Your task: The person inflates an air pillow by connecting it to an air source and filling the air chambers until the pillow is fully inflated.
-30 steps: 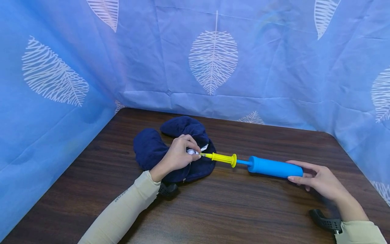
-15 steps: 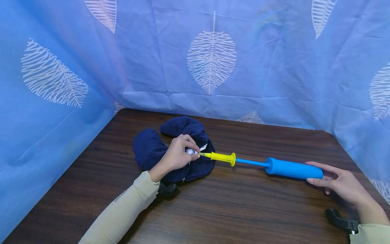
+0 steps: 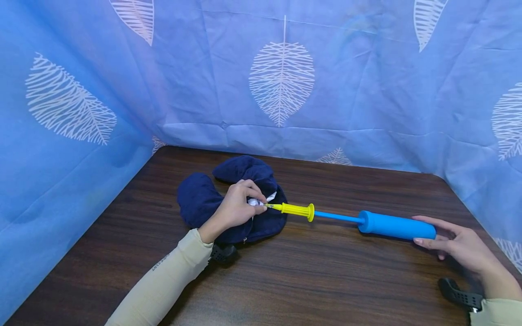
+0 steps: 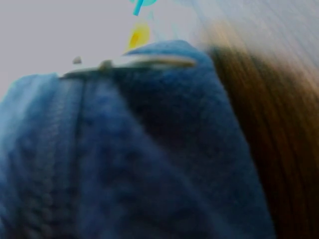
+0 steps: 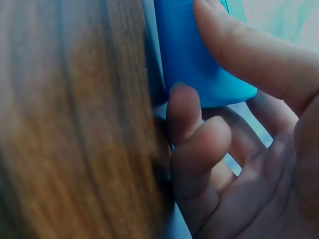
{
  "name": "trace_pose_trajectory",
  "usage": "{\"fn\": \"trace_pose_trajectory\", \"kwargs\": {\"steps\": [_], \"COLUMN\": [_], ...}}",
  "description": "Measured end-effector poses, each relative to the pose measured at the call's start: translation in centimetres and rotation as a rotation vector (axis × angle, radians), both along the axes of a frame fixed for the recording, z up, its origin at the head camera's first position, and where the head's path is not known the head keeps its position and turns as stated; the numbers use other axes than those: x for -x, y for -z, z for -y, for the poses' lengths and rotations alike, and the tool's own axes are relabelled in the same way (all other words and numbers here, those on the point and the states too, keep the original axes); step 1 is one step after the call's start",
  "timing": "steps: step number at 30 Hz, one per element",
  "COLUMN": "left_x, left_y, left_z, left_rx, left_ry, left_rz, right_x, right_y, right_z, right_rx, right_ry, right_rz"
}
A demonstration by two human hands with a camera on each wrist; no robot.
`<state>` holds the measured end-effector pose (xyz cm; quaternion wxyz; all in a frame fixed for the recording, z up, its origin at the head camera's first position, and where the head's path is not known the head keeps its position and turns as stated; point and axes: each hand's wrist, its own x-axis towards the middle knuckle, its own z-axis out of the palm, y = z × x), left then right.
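Note:
A navy U-shaped neck pillow lies on the table, its zipper opening showing white inner material. Over it, my left hand pinches the white material where the hand pump's thin tip enters, between thumb and fingers. The pump's yellow end points at the pillow, and a blue rod runs from it to the blue barrel. My right hand grips the barrel's far end, thumb on the near side. In the left wrist view the pillow's zipper fills the foreground, and the left fingers are hidden.
The dark wood table carries the pillow and pump. Behind and at the left hangs a blue curtain with white leaf prints. A black wrist mount sits under each wrist, the right one close over the table.
My right hand has pulled the blue barrel to the right, away from the yellow end, and more of the rod shows. My left hand and the pillow have stayed in place.

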<state>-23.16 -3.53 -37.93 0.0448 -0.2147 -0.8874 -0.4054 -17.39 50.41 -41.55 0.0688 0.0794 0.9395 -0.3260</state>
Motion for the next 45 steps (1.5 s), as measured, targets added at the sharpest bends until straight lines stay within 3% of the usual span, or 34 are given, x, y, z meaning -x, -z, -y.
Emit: {"fn": "trace_pose_trajectory", "kwargs": {"steps": [15,30,45], "left_x": [-0.3,-0.3,-0.7], "left_y": [-0.1,0.0,-0.1], "left_z": [-0.1,-0.3,-0.6], "left_rx": [-0.005,-0.005,-0.023], "left_ry": [-0.009,-0.006,0.005], "left_rz": [-0.011,-0.010,-0.021], "right_x": [0.0,1.0,1.3], "right_y": [-0.6,-0.8,-1.0], "right_z": [1.8,6.6,10.2], "right_rx": [0.048,0.065,0.164], "right_ry": [-0.109,-0.198,-0.248], "right_rz": [0.014,-0.039,-0.045]}}
